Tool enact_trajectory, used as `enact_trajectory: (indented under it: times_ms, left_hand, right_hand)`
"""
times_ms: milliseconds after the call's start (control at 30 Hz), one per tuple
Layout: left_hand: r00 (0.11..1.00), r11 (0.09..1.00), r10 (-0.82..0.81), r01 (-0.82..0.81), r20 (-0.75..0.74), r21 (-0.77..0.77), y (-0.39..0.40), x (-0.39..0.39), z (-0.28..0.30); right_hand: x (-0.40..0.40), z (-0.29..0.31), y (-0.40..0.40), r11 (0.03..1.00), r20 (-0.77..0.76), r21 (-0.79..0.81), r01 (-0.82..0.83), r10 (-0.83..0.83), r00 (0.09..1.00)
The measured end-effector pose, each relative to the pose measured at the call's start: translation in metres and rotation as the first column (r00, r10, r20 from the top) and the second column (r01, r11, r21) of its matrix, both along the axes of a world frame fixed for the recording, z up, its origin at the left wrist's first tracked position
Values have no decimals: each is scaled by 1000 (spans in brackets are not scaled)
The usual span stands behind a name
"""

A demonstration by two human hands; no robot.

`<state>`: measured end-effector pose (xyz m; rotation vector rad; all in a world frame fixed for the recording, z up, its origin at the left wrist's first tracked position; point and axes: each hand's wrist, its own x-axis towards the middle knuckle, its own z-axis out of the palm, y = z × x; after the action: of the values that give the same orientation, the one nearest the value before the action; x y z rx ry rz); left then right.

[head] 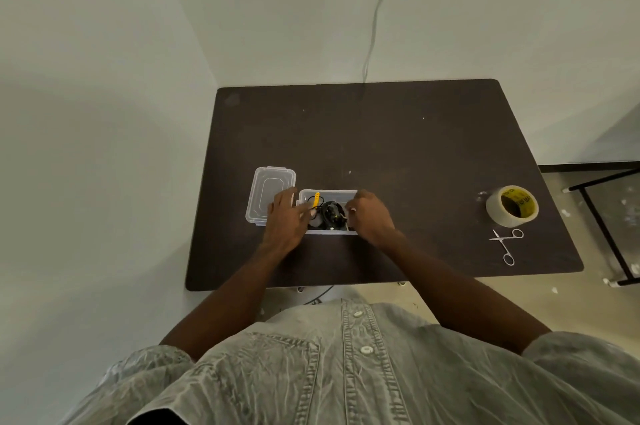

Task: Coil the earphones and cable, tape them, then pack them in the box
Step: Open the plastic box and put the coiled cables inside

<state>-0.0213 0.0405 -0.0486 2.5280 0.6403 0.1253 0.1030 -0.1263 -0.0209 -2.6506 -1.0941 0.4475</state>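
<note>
Head view: packing step. Left hand (285, 217) and right hand (370, 215) flank the box (328, 194), fingers curled inside; grip cannot be told. Coiled black cable (330, 213) lies within. Lid (268, 185), at 9 o'clock, likely goes on next.

Under dim, even indoor light, we see the dark worktop (381, 134) with only faint shadows and no glare; wide-angle distortion bows its edges, and fine detail stays soft throughout.
</note>
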Motion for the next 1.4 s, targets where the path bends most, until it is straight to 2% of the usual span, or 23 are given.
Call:
enact_trajectory:
  times_ms: [67, 100, 167, 200, 233, 367, 500, 567, 633, 733, 767, 833, 900, 967, 1000, 1033, 1067, 1100, 1133, 1167, 1233, 1300, 1400]
  left_hand:
    - [973, 981, 190, -193, 128, 7, 7, 0, 1]
    - [935, 942, 334, -334, 120, -22, 12, 2, 2]
    - [818, 810, 574, -573, -29, -122, 28, 7, -2]
    - [778, 765, 613, -628, -133, -143, 36, 9, -7]
    - [766, 760, 600, -636, -229, -135, 42, 10, -8]
    - [801, 878, 421, -478, -426, -30, 51, 9, -20]
    - [812, 900, 415, -434, -410, 50, 46, 3, -17]
    - [856, 903, 421, -427, -301, 51, 49, -2, -11]
    - [927, 932, 364, -362, -89, 34, 56, -7, -6]
    - [980, 995, 49, -64, 192, 74, 62, -8, 2]
    - [968, 995, -77, 59, 238, 80, 59, -7, 9]
    - [911, 955, -297, 275, 287, 113, 49, -5, 23]
    - [896, 927, -374, 361, 240, 100, 43, -2, 33]
    - [940, 955, -275, 291, 200, -54, 37, -1, 34]
    - [969, 963, -136, 178, 206, -203, 34, 1, 33]
    - [978, 920, 49, 34, 200, -391, 29, 3, 33]
    - [962, 831, 219, -97, 162, -549, 25, 6, 34]
    - [936, 733, 334, -183, 112, -655, 22, 9, 35]
    - [917, 673, 390, -225, 80, -704, 18, 13, 35]
    - [905, 648, 420, -242, 74, -722, 13, 15, 35]
    - [867, 652, 491, -303, 82, -695, 3, 14, 37]
    - [839, 674, 540, -376, 76, -636, -5, 13, 36]
    - [830, 675, 556, -479, -39, -561, -11, 11, 22]
  right_hand:
    - [0, 1, 2, 993, -1, 84, 79, -80, 997]
    - [0, 2, 2, 990, 1, 101, 99, -99, 995]
    - [-2, 2, 5, 987, -8, 118, 110, -110, 994]
    - [-3, 2, 6, 986, -17, 126, 112, -110, 994]
    - [-4, 2, 8, 984, -25, 133, 115, -113, 993]
    - [-9, -1, 11, 977, -35, 161, 143, -139, 990]
    - [-10, -3, 10, 966, -53, 184, 182, -175, 983]
    - [-8, -2, 10, 948, -56, 237, 212, -204, 977]
    - [-5, 3, 13, 909, -109, 308, 281, -260, 959]
    - [1, 16, 28, 777, -381, 401, 486, -341, 859]
    - [4, 22, 34, 748, -471, 403, 528, -326, 820]
    - [9, 32, 39, 746, -546, 399, 533, -273, 792]
    - [13, 35, 36, 748, -549, 410, 521, -254, 797]
    - [15, 31, 30, 689, -596, 418, 592, -284, 751]
    - [15, 27, 27, 643, -636, 418, 641, -297, 713]
    - [13, 23, 24, 590, -688, 408, 697, -303, 659]
    - [10, 20, 21, 536, -746, 386, 750, -297, 596]
    - [6, 18, 19, 495, -793, 354, 793, -291, 535]
    - [2, 16, 17, 474, -819, 326, 818, -291, 495]
    - [-1, 14, 15, 478, -826, 301, 825, -303, 476]
    - [-5, 3, 13, 512, -790, 284, 811, -354, 500]
    - [-8, -3, 11, 599, -687, 281, 750, -420, 593]
    - [-15, -5, 4, 732, -463, 217, 646, -505, 728]
